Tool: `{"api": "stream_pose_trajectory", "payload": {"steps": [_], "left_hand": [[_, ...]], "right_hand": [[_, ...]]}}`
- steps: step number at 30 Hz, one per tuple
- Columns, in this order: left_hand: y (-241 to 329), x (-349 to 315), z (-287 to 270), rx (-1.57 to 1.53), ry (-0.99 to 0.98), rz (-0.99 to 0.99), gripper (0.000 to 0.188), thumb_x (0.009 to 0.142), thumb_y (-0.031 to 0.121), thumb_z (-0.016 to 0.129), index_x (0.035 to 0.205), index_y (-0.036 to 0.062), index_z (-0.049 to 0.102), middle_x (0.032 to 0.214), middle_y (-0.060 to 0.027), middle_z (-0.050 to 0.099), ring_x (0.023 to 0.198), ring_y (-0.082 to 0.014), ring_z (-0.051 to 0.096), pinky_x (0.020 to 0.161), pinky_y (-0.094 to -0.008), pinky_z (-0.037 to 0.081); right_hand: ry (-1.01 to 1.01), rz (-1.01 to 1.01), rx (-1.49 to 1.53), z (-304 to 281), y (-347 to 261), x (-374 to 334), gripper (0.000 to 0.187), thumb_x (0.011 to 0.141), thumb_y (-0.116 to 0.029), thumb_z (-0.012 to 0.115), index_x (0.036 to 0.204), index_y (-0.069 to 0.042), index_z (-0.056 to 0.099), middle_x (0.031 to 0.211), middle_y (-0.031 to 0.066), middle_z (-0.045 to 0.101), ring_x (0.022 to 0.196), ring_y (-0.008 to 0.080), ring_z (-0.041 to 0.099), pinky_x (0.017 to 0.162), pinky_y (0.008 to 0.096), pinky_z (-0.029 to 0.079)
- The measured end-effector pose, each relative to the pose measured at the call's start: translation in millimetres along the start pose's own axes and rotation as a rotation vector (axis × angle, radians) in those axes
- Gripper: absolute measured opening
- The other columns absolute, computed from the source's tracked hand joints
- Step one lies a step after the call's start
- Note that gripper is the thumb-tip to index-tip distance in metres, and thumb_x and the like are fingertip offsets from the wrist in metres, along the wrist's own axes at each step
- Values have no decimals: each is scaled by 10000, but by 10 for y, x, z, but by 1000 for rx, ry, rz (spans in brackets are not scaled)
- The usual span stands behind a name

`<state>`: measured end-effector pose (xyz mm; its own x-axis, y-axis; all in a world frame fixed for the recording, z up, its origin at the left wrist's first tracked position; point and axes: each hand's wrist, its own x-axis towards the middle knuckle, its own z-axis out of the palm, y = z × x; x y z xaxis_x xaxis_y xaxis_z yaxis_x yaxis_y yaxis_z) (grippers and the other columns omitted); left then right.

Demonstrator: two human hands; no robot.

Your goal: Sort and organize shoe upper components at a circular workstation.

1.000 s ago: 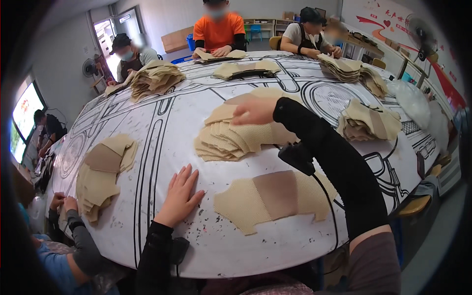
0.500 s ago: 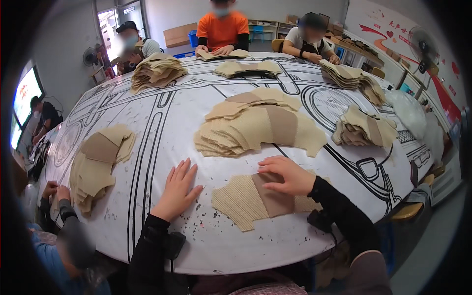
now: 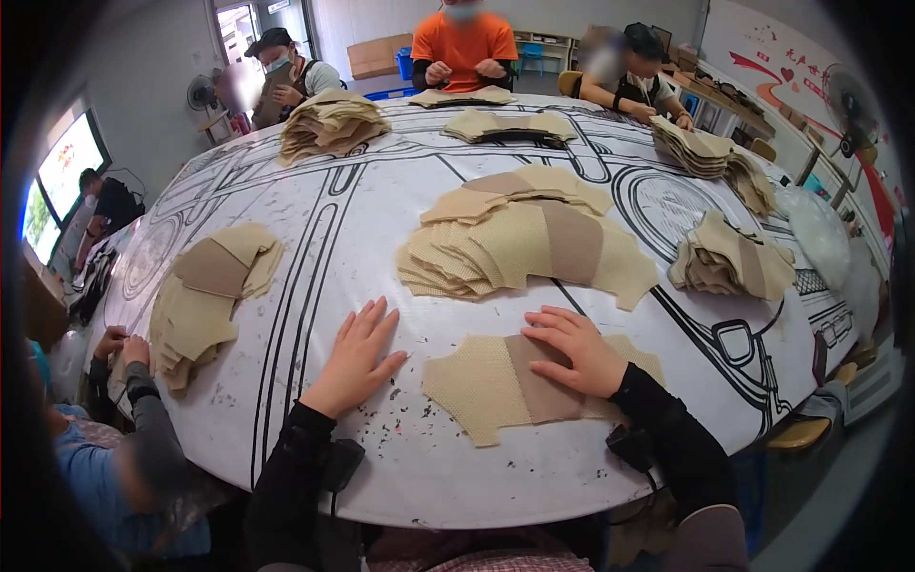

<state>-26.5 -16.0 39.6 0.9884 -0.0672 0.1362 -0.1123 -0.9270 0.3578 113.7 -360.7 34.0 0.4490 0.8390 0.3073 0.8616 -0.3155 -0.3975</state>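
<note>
A single beige fabric piece (image 3: 474,386) with a brown middle band lies flat on the table in front of me. My right hand (image 3: 577,355) rests over its brown band and right part, fingers stretched out and holding nothing. Left of the piece, my left hand (image 3: 357,360) lies flat on the white table cover, its fingers spread and apart from the fabric. Just beyond both hands is a fanned stack of similar fabric pieces (image 3: 515,243).
Further stacks of fabric pieces stand at left (image 3: 205,310), far left (image 3: 329,126), right (image 3: 729,257) and far right (image 3: 701,153). Co-workers sit round the table, one in an orange shirt (image 3: 467,43) opposite. A neighbour's hands (image 3: 122,345) are at the left edge.
The view has shifted slightly, moving the scene rightward. My right hand has flattened on the fabric; my left stays flat on the table. The person opposite has raised both hands off their pieces.
</note>
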Motion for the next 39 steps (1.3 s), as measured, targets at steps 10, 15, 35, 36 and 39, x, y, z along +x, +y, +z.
{"api": "stream_pose_trajectory", "payload": {"steps": [10, 15, 35, 36, 39], "left_hand": [[-26, 2, 12, 0, 7, 8, 616, 989, 343, 562, 1477, 5, 395, 1589, -220, 286, 1501, -344, 215, 1222, -465, 140], [-26, -5, 6, 0, 5, 1, 625, 993, 354, 555, 1483, 4, 387, 1590, -219, 284, 1506, -336, 204, 1225, -458, 131], [-27, 1, 22, 20, -2, -2, 631, 996, 361, 541, 1488, 2, 377, 1591, -220, 281, 1506, -339, 202, 1224, -466, 133], [-28, 2, 23, 21, -5, -4, 630, 995, 360, 541, 1488, 3, 377, 1591, -220, 281, 1507, -339, 201, 1224, -466, 133], [-31, 10, 29, 25, -7, -2, 629, 994, 358, 543, 1487, 4, 379, 1591, -220, 281, 1506, -340, 202, 1224, -466, 133]], "right_hand": [[25, -24, 3, 12, 40, 24, 456, 897, -318, 718, 1278, -89, 615, 1414, 107, 544, 1352, 324, 446, 1120, 440, 344], [6, -20, 16, 7, 40, 27, 463, 897, -271, 710, 1304, -82, 595, 1432, 107, 526, 1370, 323, 427, 1128, 443, 336], [-15, -5, 17, -22, 9, 19, 484, 900, -273, 708, 1324, -81, 577, 1438, 106, 517, 1379, 321, 416, 1132, 441, 327], [-18, 1, 14, -25, 4, 18, 482, 903, -274, 705, 1325, -82, 576, 1441, 105, 513, 1381, 320, 414, 1134, 440, 324], [-19, -2, 7, -27, 7, 12, 481, 905, -277, 702, 1327, -84, 575, 1449, 105, 506, 1385, 319, 408, 1139, 438, 317]]}}
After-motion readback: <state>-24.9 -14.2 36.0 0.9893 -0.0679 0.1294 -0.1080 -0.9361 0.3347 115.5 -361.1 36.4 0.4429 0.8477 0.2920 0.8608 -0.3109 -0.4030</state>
